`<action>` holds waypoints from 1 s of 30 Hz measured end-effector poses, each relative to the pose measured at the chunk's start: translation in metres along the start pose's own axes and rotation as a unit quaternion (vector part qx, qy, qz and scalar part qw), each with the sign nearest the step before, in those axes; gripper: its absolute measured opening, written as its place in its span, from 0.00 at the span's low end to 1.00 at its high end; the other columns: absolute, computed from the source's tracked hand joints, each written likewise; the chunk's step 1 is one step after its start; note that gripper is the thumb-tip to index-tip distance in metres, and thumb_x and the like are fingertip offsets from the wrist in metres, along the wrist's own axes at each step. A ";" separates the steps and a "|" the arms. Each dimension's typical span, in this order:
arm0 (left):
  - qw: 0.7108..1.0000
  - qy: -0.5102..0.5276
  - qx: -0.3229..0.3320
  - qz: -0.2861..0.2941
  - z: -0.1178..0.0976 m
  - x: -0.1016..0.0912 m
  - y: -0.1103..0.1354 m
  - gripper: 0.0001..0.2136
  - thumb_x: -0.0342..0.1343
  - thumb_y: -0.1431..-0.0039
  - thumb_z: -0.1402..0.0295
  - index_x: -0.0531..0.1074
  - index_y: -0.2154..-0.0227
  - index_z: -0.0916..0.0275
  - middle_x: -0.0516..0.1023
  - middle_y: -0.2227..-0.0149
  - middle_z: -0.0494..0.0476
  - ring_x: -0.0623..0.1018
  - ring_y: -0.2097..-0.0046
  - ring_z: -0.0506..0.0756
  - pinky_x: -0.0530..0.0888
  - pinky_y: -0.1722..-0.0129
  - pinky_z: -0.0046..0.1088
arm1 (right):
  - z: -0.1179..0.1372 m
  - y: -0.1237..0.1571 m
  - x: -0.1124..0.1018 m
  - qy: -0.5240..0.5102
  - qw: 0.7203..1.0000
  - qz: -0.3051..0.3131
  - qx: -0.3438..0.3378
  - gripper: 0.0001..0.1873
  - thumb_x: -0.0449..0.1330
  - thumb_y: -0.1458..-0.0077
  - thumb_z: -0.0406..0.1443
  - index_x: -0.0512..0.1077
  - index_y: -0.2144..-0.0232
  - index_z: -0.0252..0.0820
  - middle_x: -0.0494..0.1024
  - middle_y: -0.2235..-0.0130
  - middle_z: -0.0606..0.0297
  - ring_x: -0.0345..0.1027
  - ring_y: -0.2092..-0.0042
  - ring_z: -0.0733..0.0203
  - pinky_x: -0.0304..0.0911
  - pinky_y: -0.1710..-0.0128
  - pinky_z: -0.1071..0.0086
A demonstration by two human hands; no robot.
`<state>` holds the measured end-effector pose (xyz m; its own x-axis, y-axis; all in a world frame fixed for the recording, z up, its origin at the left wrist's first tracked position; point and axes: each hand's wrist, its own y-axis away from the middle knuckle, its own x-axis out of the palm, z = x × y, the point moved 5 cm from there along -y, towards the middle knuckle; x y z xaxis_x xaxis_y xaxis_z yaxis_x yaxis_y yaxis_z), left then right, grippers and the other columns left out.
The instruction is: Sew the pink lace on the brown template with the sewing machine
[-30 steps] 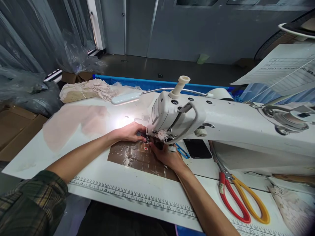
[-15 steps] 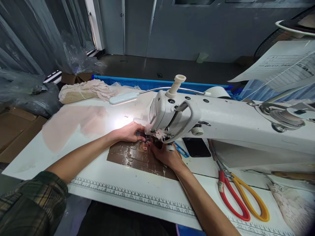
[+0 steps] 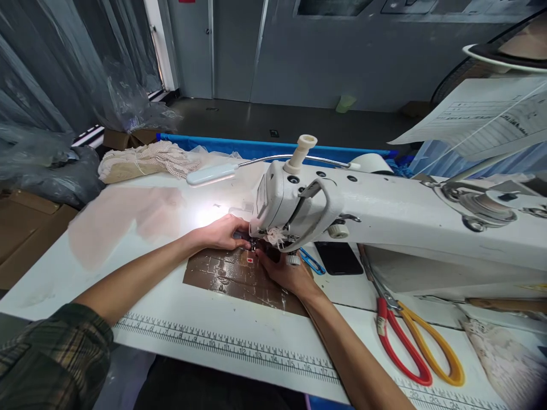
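A white sewing machine (image 3: 384,210) stands on a white table (image 3: 141,296). My left hand (image 3: 220,233) lies beside the needle area, fingers curled and pressed down just left of the presser foot. My right hand (image 3: 286,272) sits just right of the needle, under the machine head, fingertips pinched together at the foot. What the fingers hold is hidden by the machine head. A brown taped patch (image 3: 231,276) with a small red mark covers the table below both hands. A tuft of pale lace (image 3: 273,235) hangs at the machine head.
Red and yellow-handled scissors (image 3: 410,341) lie at the right front. A black phone (image 3: 339,259) and blue clip (image 3: 311,262) rest under the machine arm. Cream lace (image 3: 141,159) is piled at the back left. A gooseneck lamp (image 3: 209,173) lights the needle. Pale fabric (image 3: 499,359) lies far right.
Both hands stay at the needle with hardly any movement. The view has shifted slightly, so everything sits a little further left in the picture.
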<state>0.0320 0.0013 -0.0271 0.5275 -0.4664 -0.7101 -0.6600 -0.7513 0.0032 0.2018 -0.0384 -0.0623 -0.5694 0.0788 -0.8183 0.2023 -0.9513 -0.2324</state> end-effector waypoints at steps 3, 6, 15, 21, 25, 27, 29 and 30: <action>1.000 -0.005 -0.004 0.000 0.000 0.000 0.000 0.05 0.62 0.46 0.69 0.76 0.66 0.64 0.80 0.66 0.55 0.78 0.64 0.55 0.70 0.65 0.29 | 0.002 0.000 -0.001 -0.012 1.000 0.006 0.004 0.20 0.56 0.44 0.47 0.73 0.55 0.42 0.77 0.55 0.53 0.72 0.51 0.47 0.69 0.55 0.61; 1.000 -0.002 -0.011 0.003 -0.001 0.000 0.000 0.05 0.61 0.45 0.70 0.76 0.65 0.64 0.80 0.67 0.55 0.77 0.65 0.55 0.71 0.65 0.29 | 0.003 0.001 -0.001 -0.015 1.000 0.013 0.017 0.19 0.56 0.44 0.47 0.74 0.56 0.42 0.77 0.55 0.53 0.72 0.51 0.47 0.69 0.56 0.60; 0.998 0.003 0.050 -0.044 -0.004 0.001 0.010 0.10 0.60 0.43 0.68 0.73 0.58 0.63 0.80 0.61 0.57 0.78 0.60 0.56 0.74 0.59 0.31 | 0.015 -0.002 -0.011 0.007 1.000 0.024 -0.018 0.17 0.57 0.43 0.41 0.72 0.54 0.40 0.76 0.55 0.53 0.71 0.52 0.48 0.68 0.57 0.61; 0.961 -0.021 0.133 -0.242 -0.006 -0.017 0.025 0.21 0.56 0.45 0.72 0.69 0.47 0.64 0.74 0.47 0.62 0.77 0.53 0.55 0.75 0.53 0.31 | 0.014 -0.002 -0.016 -0.045 0.998 -0.042 -0.027 0.15 0.55 0.47 0.43 0.69 0.61 0.40 0.73 0.59 0.54 0.70 0.55 0.50 0.68 0.56 0.60; 0.908 -0.092 0.047 -0.406 0.011 -0.058 0.038 0.17 0.50 0.45 0.73 0.74 0.53 0.65 0.78 0.54 0.61 0.77 0.54 0.55 0.75 0.53 0.32 | 0.009 -0.006 -0.028 -0.042 0.993 -0.109 -0.030 0.10 0.51 0.48 0.41 0.67 0.69 0.42 0.72 0.63 0.53 0.70 0.58 0.50 0.69 0.60 0.59; 0.895 -0.121 -0.015 -0.428 0.020 -0.079 0.051 0.14 0.52 0.46 0.72 0.76 0.58 0.65 0.79 0.60 0.60 0.78 0.58 0.56 0.75 0.54 0.33 | 0.013 -0.005 -0.037 -0.018 0.995 -0.085 -0.039 0.09 0.50 0.48 0.39 0.66 0.74 0.43 0.72 0.68 0.54 0.70 0.62 0.49 0.69 0.63 0.59; 0.893 -0.146 -0.047 -0.423 0.026 -0.096 0.071 0.12 0.53 0.46 0.69 0.77 0.61 0.65 0.79 0.61 0.60 0.78 0.58 0.57 0.75 0.54 0.34 | 0.025 0.005 -0.045 -0.006 0.997 -0.005 -0.074 0.12 0.49 0.45 0.39 0.70 0.72 0.41 0.74 0.69 0.54 0.71 0.63 0.49 0.69 0.63 0.58; 0.895 -0.158 -0.057 -0.413 0.029 -0.104 0.084 0.13 0.54 0.46 0.68 0.77 0.60 0.65 0.79 0.59 0.60 0.78 0.57 0.57 0.75 0.52 0.34 | 0.032 0.014 -0.049 -0.015 0.993 0.049 -0.103 0.15 0.48 0.43 0.39 0.73 0.68 0.41 0.76 0.66 0.54 0.72 0.63 0.50 0.69 0.62 0.58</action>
<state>-0.0936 0.0006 0.0260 0.6215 0.4124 -0.6661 -0.0452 -0.8300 -0.5560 0.2071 -0.0650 -0.0085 -0.5623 -0.0237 -0.8266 0.4153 -0.8724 -0.2576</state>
